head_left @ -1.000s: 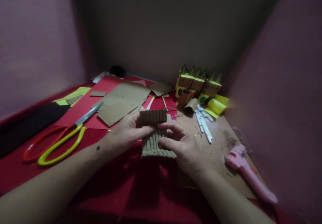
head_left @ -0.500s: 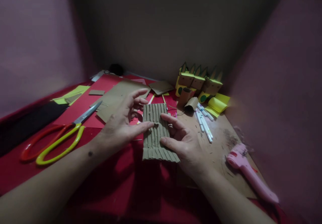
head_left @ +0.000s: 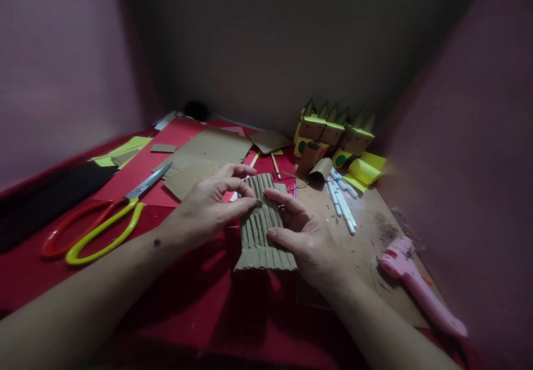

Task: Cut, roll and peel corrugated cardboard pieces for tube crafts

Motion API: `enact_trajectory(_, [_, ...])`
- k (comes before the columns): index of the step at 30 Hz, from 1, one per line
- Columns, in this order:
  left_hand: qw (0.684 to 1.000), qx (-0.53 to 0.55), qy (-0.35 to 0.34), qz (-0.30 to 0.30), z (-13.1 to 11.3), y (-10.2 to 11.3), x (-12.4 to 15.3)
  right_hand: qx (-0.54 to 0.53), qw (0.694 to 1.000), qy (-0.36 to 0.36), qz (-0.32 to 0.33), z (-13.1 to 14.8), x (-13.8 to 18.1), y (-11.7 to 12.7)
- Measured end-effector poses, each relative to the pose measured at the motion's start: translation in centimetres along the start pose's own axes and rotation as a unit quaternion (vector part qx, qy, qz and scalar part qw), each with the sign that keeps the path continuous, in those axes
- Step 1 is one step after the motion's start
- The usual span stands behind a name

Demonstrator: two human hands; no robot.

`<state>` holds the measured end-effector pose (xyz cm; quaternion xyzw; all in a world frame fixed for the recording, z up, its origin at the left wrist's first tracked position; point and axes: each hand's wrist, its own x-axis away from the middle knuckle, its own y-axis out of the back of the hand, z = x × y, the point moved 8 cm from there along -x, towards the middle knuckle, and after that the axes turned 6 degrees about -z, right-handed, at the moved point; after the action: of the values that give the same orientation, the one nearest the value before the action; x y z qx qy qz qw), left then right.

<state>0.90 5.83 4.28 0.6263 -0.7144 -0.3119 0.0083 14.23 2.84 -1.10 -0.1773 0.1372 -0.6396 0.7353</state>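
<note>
A piece of corrugated cardboard [head_left: 262, 231], its ridges bare and its lower edge flared, is held up above the red tabletop. My right hand [head_left: 306, 231] grips its right side, thumb on the ridged face and some fingers hidden behind. My left hand [head_left: 216, 201] pinches at the upper middle of the ridged face with thumb and index finger, where a small flap or scrap of paper shows; its exact shape is hard to make out. To the left lie large scissors [head_left: 135, 195] with one red and one yellow handle.
Cardboard sheets [head_left: 208, 148] and red paper [head_left: 137, 178] lie behind my left hand. On the right, a board [head_left: 366, 248] carries white markers [head_left: 343, 206], cardboard tubes [head_left: 320, 170] and a pink glue gun [head_left: 420, 287]. Yellow-and-brown box figures [head_left: 333, 131] stand behind.
My left thumb and index finger have closed together on the ridged face. The cardboard's upper part has bent and tilted slightly. The whole view has shifted a little.
</note>
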Motion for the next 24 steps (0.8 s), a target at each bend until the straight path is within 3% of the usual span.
enact_trajectory(4, [0.999,0.021,0.027,0.01,0.7,0.0,-0.1,0.003,1.0,-0.009,0.006,-0.3,-0.1,0.1])
enact_trajectory(12, [0.999,0.024,0.018,0.018,0.0,-0.1,0.1,-0.008,1.0,-0.021,0.005,-0.3,-0.1,0.1])
enact_trajectory(16, [0.996,0.064,0.038,-0.049,0.6,0.7,-0.1,0.006,1.0,0.003,0.001,0.1,0.0,0.1])
enact_trajectory(18, [0.987,0.104,0.079,-0.098,1.8,1.1,-0.1,0.023,1.0,0.016,-0.006,0.3,0.1,0.1])
enact_trajectory(19, [0.98,0.14,0.109,-0.094,2.4,0.7,-0.1,0.032,0.999,0.022,-0.009,0.4,0.1,0.2])
enact_trajectory(24, [0.904,0.338,0.238,0.109,2.8,-3.9,1.2,0.038,0.999,0.032,-0.011,0.4,0.3,0.0])
